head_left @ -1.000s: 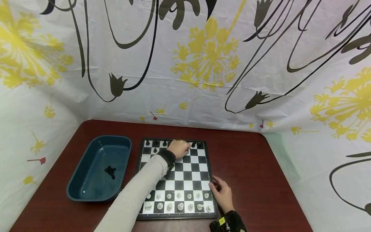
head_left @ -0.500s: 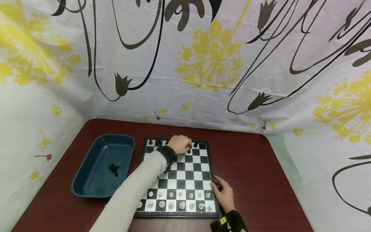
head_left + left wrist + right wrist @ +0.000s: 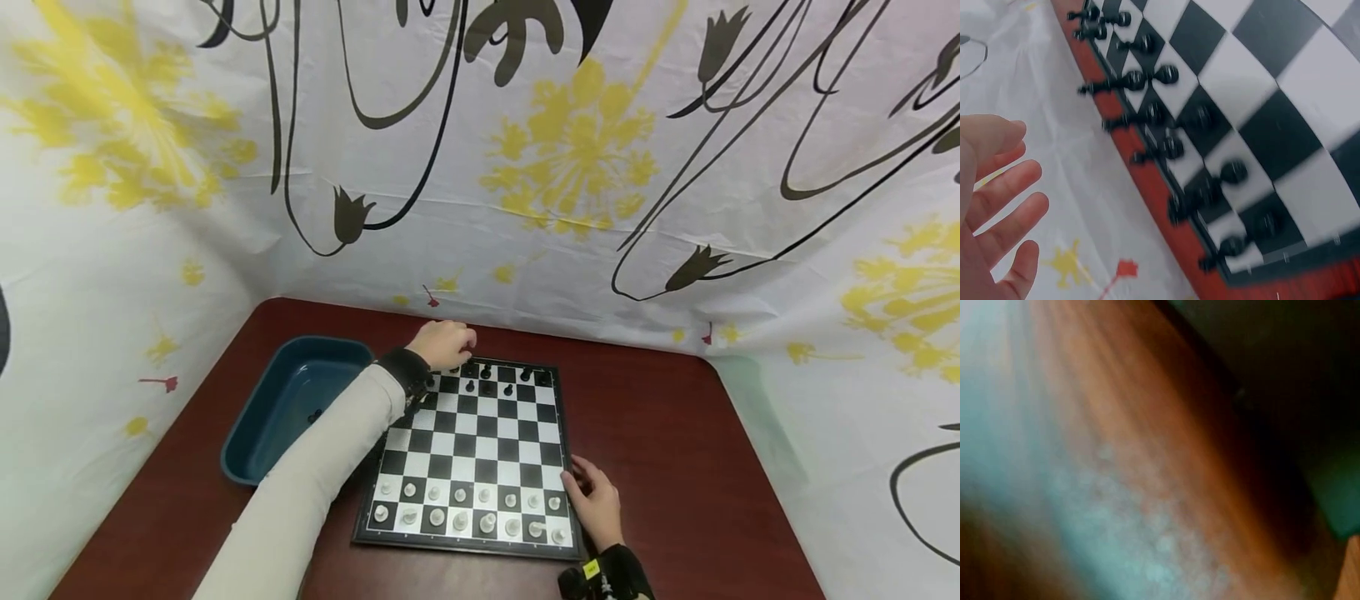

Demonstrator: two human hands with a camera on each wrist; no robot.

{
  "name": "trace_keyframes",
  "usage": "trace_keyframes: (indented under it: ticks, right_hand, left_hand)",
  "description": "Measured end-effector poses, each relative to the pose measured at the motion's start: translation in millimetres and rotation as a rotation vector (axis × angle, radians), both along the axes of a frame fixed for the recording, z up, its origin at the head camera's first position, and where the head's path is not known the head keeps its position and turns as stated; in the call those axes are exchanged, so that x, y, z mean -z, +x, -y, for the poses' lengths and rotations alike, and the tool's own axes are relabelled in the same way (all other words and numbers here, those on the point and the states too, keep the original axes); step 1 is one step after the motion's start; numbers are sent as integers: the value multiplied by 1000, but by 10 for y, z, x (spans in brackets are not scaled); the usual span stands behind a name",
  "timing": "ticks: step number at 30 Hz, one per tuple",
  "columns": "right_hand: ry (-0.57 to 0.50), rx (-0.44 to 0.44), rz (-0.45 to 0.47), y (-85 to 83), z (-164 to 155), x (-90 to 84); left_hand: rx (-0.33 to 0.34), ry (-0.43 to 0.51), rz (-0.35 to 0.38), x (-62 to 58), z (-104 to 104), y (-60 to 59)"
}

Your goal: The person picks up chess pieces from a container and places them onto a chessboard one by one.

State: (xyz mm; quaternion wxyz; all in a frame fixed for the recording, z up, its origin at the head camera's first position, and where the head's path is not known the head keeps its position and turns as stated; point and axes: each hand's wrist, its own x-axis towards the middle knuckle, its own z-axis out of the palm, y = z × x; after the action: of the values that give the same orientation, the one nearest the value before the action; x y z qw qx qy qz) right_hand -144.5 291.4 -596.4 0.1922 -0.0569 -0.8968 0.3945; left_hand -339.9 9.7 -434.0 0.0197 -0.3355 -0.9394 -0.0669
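Note:
A chessboard point(image 3: 465, 447) lies on the table, with white chess pieces point(image 3: 487, 522) in two rows along its near side. Black chess pieces point(image 3: 508, 389) stand along the far side, partly behind my left hand point(image 3: 442, 344). That hand hovers at the board's far left edge. In the left wrist view its fingers point(image 3: 1013, 181) are relaxed, apart from the black pieces point(image 3: 1233, 170), and hold nothing. My right hand point(image 3: 597, 504) rests beside the board's right edge, fingertips and thumb touching it. The right wrist view is blurred and shows no clear hand.
Left of the board sits a blue tray point(image 3: 238, 475) with small black pieces point(image 3: 315, 415) in it, mostly covered by my left sleeve point(image 3: 307, 475). The brown table point(image 3: 660, 417) ends at the back against a patterned cloth point(image 3: 480, 167).
My left hand has moved left along the board's far edge, uncovering black pieces there. Its sleeve now hides more of the tray. The right hand stays at the board's edge. The head view has shifted.

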Motion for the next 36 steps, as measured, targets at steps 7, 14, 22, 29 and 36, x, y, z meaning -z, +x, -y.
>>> trace_keyframes:
  ticks: [7,14,22,29,36]
  right_hand:
    - [-12,29,32,15,-1,3]
    - [-9,49,59,8,-6,-16]
    - [-13,74,72,0,-35,-9]
    - [-5,67,74,-7,6,-3]
    - [-9,52,67,-21,65,-11]
  left_hand:
    - [-50,-46,-23,-89,427,20]
    - [-135,-46,16,-61,895,71]
    - [-162,10,21,24,1361,129]
    - [-199,36,46,142,1720,256]
    - [-226,27,105,374,1946,406]
